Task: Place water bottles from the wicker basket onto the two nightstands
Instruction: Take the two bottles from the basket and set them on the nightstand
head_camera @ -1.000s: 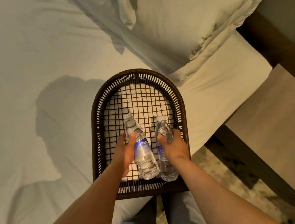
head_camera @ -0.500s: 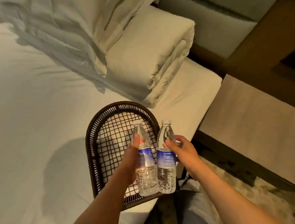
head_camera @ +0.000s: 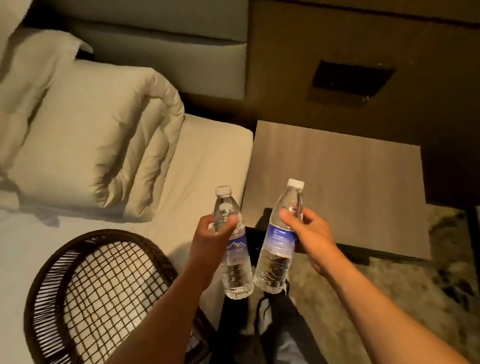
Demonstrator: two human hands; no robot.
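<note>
Water bottles, two of them, are up in the air between the bed (head_camera: pixel 206 144) and the nightstand (head_camera: pixel 348 178). One bottle (head_camera: pixel 235 257) sits upright in the left hand (head_camera: pixel 213 236), fingers wrapped round its shoulder above the blue label. The other bottle (head_camera: pixel 281 236) tilts right in the right hand (head_camera: pixel 307 231), which is closed on its upper half. Both carry white caps. Lower left, the dark wicker basket (head_camera: pixel 47 285) rests on the bed, holding no bottles.
</note>
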